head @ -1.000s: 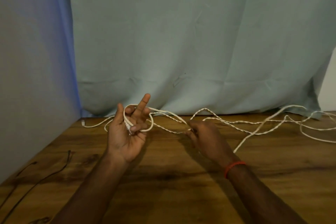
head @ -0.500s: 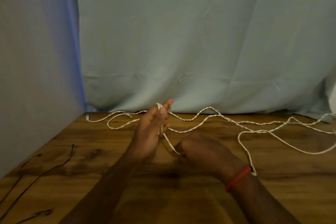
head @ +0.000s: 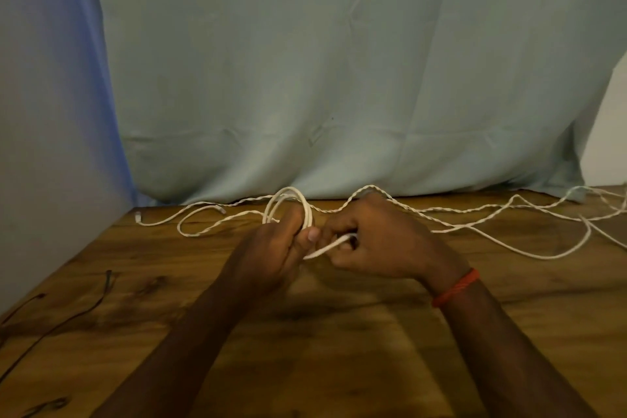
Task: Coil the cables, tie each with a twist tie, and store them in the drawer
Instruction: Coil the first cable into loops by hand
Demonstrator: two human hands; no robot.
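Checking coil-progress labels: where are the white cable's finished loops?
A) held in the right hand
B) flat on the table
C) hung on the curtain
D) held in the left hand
D: loops of the white cable rise out of the left hand, which grips them; the right hand pinches only a single strand.

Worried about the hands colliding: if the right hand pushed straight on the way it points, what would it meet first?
Probably the left hand, gripping the cable coil close beside it, though depth is unclear.
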